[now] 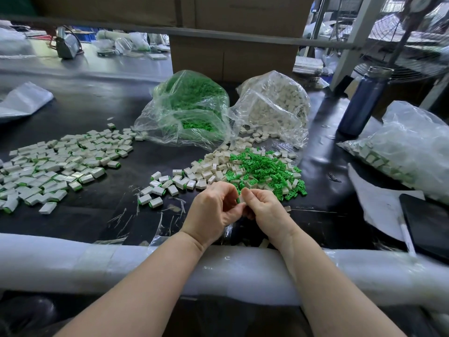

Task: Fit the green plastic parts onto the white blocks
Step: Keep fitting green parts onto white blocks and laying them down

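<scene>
While my left hand (pixel 213 207) and right hand (pixel 263 210) pinch one white block (pixel 241 198) together, loose green parts (pixel 264 170) crowd the counter (pixel 109 190).

piece between left hand (pixel 212 207) and right hand (pixel 263 210) mostly hidden

Green parts (pixel 263 170), white blocks (pixel 209 166), black table (pixel 97 215)

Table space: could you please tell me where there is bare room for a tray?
Bare black table lies behind the finished blocks, left of the green bag. It is crowded ahead of both hands, where the loose pile lies.
</scene>
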Available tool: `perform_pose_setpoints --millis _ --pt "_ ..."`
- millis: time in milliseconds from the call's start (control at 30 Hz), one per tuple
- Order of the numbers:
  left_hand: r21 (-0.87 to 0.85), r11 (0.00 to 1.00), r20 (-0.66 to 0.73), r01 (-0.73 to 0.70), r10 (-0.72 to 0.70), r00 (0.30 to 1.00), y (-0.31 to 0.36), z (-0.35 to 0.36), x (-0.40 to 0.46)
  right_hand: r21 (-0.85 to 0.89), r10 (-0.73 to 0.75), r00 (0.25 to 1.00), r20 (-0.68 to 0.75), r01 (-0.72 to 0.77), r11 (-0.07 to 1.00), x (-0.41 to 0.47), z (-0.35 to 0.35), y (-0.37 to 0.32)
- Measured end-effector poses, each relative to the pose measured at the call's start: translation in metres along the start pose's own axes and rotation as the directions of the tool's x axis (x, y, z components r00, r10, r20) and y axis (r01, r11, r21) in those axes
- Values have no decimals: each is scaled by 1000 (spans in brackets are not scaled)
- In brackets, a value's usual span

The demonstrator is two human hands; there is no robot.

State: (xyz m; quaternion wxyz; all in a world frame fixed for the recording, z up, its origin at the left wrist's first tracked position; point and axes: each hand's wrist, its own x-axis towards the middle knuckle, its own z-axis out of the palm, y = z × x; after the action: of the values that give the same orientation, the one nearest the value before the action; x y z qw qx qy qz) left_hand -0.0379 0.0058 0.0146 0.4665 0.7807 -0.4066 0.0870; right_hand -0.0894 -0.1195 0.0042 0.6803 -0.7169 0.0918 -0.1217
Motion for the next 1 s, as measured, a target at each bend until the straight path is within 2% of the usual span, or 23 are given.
perform_pose_setpoints --millis 167,400,600,833,1000 --pt "58 998 -14 -14 15 1000 2 0 0 25 15 1000 20 -15 1000 0 0 0" --pt "46 999 -28 -15 16 999 1 1 -1 44 25 1000 9 -25 999 1 0 0" --pt "-182 976 4 120 -121 993 -4 -2 1 47 -45 998 -41 47 998 -2 -3 -2" --pt "-313 910 52 273 -271 961 -8 -3 2 54 -72 995 -72 76 996 -1 -6 -1" --pt "-373 868 64 328 -328 942 -12 -5 3 58 -62 996 -72 66 996 -3 -5 -3"
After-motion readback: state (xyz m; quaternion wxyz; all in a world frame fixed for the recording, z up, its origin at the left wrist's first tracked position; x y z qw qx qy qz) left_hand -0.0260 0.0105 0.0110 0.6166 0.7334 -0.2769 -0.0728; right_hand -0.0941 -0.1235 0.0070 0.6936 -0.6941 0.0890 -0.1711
